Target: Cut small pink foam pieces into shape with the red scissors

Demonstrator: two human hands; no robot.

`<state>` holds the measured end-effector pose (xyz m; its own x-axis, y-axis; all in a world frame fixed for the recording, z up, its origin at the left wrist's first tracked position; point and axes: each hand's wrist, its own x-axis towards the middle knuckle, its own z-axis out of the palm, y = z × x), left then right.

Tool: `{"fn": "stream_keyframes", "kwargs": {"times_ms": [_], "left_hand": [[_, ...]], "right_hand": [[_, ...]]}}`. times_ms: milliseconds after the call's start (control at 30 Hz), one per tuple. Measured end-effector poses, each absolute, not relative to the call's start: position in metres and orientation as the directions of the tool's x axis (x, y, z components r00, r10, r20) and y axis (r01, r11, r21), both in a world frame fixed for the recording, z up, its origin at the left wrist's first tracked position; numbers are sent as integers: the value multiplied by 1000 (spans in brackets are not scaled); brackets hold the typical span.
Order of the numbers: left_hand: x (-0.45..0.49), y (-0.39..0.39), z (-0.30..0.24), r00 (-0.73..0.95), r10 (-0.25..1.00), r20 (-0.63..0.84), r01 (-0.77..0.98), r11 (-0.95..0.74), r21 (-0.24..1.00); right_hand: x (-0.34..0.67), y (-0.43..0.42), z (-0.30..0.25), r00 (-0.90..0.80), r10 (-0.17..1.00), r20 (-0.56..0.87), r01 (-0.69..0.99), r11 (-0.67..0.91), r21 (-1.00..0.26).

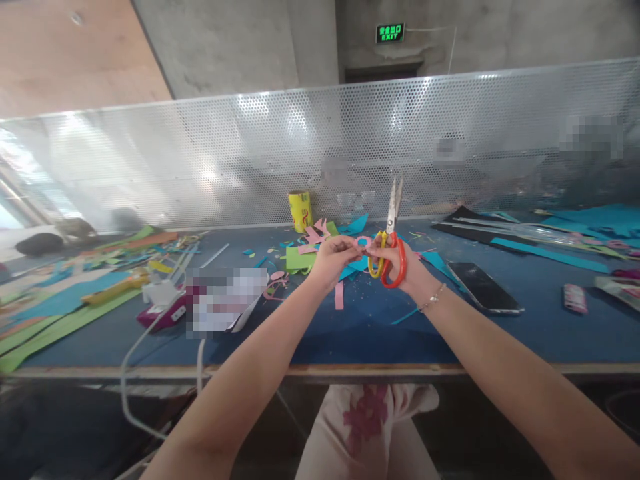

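Note:
Above the blue table, my left hand pinches the left side of a small pink paper ring. My right hand meets it from the other side, its fingertips at the ring's right edge. A pair of scissors with one yellow and one red handle hangs on my right hand. Its blades point up and away from me, nearly together, and do not touch the paper. Beneath and around both hands lie pink, green and blue paper scraps, including a pink strip.
A yellow can stands at the back by the perforated metal screen. Right of my hands lies a black phone, with a small pink packet beyond it. Leftward are a magenta device, a white cable and coloured paper sheets.

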<state>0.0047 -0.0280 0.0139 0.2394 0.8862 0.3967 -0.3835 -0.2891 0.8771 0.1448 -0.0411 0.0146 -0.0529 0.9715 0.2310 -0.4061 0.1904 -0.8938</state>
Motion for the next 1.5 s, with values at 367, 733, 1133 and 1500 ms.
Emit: {"fn": "stream_keyframes", "kwargs": {"times_ms": [367, 733, 1133, 1500], "left_hand": [[5, -30, 16, 226, 896, 382, -372, -283, 884], [5, -29, 14, 228, 898, 377, -373, -277, 886], [4, -28, 15, 241, 897, 371, -364, -271, 891], [1, -25, 17, 229, 904, 361, -414, -245, 877]], "right_hand": [[147, -40, 14, -82, 976, 200, -433, 146, -889], [149, -35, 10, -88, 979, 185, -445, 127, -886], [149, -32, 7, -97, 975, 199, -474, 130, -871], [153, -31, 9, -136, 962, 237, -441, 156, -884]]}}
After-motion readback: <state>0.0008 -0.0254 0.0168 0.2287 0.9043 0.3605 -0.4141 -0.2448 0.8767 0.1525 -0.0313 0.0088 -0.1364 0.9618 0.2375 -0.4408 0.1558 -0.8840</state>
